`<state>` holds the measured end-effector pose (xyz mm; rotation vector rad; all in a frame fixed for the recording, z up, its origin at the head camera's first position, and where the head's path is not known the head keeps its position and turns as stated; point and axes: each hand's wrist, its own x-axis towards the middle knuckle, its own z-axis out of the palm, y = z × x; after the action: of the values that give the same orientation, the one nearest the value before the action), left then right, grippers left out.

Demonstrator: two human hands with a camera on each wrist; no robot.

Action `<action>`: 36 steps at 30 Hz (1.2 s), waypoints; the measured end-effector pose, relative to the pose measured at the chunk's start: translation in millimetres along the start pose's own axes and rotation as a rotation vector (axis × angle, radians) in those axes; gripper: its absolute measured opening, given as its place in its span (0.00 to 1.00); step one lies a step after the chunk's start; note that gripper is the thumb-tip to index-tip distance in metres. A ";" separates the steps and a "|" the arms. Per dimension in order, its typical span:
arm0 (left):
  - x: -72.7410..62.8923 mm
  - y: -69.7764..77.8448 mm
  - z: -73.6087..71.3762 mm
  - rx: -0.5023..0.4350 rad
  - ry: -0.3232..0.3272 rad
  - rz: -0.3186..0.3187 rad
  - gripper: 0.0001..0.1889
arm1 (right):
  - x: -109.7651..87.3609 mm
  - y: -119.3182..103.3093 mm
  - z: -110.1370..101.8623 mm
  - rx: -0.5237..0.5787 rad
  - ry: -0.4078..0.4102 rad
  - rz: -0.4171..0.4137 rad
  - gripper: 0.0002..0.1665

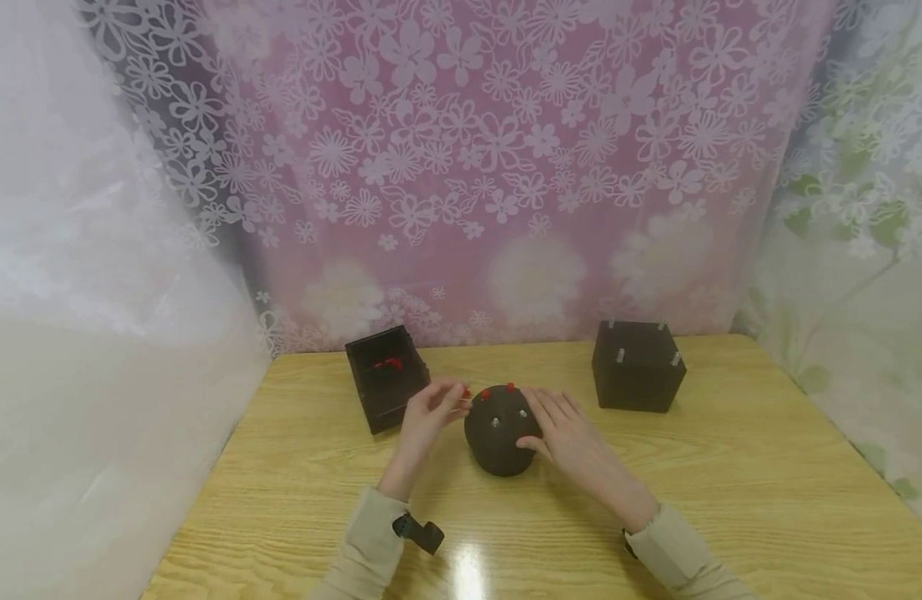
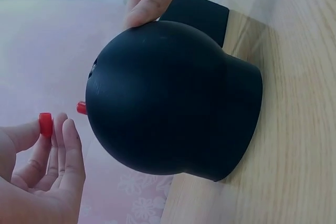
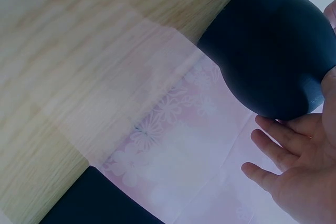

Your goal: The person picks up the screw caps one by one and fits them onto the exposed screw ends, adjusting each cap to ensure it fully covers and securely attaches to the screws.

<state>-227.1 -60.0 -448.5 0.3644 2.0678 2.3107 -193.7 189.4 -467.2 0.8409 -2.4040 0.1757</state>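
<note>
A black rounded object point(image 1: 502, 450) with a ball-like upper part stands on the table between the hands. Its top carries two red pegs point(image 1: 486, 394) and two small shiny fittings point(image 1: 495, 422). My left hand point(image 1: 431, 406) pinches a short red piece point(image 2: 46, 124) between thumb and fingertips, just left of the ball and apart from it in the left wrist view. On the right side of the ball, my right hand point(image 1: 577, 437) rests with fingers spread and nearly straight, thumb to the front, fingertips touching the black surface point(image 3: 273, 51).
An open black box point(image 1: 382, 400) with some red pieces point(image 1: 389, 364) inside stands behind the left hand. At the back right is a black block point(image 1: 637, 383) with several clear pegs on top. A flowered curtain point(image 1: 506, 167) hangs behind the wooden table point(image 1: 731, 467).
</note>
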 end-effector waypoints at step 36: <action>-10.4 7.1 12.0 0.422 -0.045 0.213 0.10 | 0.6 -0.4 -1.3 0.030 -0.002 0.005 0.50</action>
<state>-213.7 -50.9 -442.1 0.6677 2.6001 1.9171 -193.2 189.2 -465.8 0.8487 -2.4110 0.2137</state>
